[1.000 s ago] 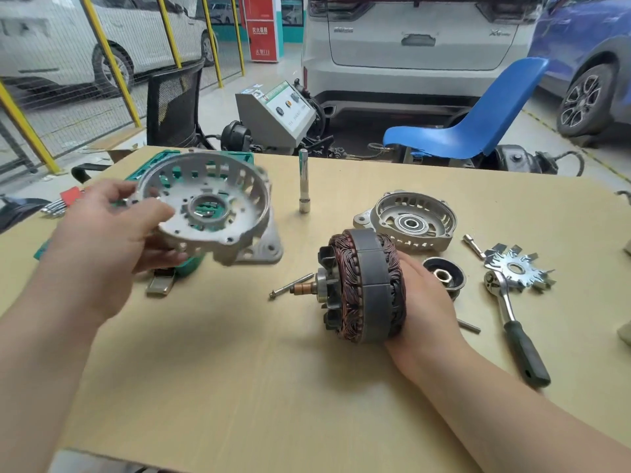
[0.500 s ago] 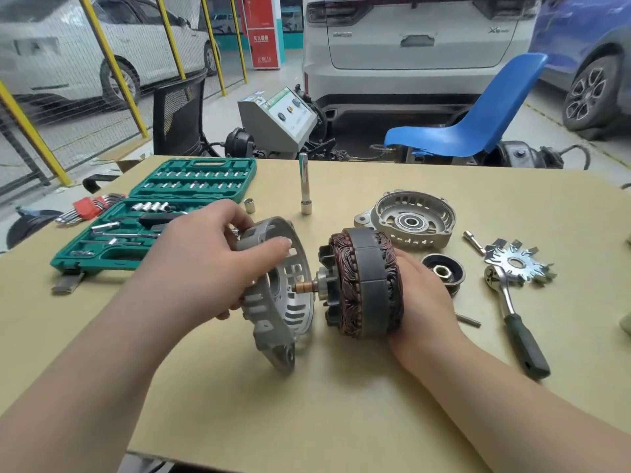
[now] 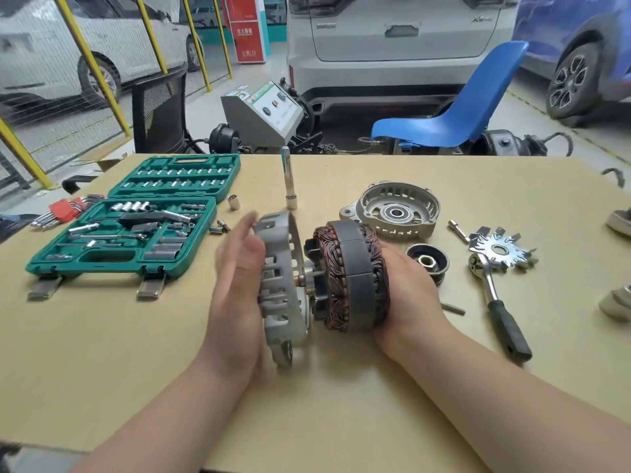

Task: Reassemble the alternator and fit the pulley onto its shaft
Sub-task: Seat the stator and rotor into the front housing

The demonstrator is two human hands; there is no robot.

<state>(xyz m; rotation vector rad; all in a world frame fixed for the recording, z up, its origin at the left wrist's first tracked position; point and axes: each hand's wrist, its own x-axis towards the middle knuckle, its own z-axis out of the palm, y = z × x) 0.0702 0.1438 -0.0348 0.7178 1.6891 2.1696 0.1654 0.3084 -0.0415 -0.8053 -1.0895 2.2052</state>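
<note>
The end cover (image 3: 283,285) is pressed flat-palmed by the left hand (image 3: 239,285) toward the stator (image 3: 351,278), which is cupped from behind by the right hand (image 3: 406,288), shaft running sideways between both hands, pulley (image 3: 426,262) just past the right one.

Copper-brown windings (image 3: 333,278) banded grey; green socket case (image 3: 136,227).

A tan bench (image 3: 102,370) carried an open green socket case (image 3: 136,227) at the left, with red hex keys (image 3: 65,209) beside it. A loose socket (image 3: 233,202) and an upright extension bar (image 3: 289,179) stood mid-bench. To the right lay a bearing housing (image 3: 392,209), a pulley (image 3: 426,262), a fan plate (image 3: 502,250) and a ratchet (image 3: 498,302).
</note>
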